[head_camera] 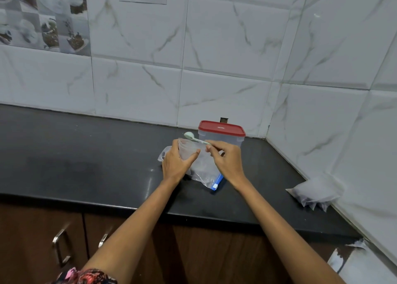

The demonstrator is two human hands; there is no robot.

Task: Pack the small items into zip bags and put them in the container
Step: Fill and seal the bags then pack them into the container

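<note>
Black surface point(86, 165) carries everything. Red-lidded container point(221, 135) stands far, against wall, lid on, behind work. Filled bags point(315, 191) lie right, set aside by wall. Zip bag point(193, 155) held up by left hand point(175, 162), fingers curled round mouth, likely keeping it open. Right hand point(226, 158) pinches pale green spoon point(194, 139), bowl above bag, probably for scooping.

Corner of white marble-veined wall tiles point(225, 47) above a black countertop point(75, 165). Printed photo sheets point(45, 19) taped upper left. Brown cabinet doors point(32, 240) below, metal handles point(60, 249).
</note>
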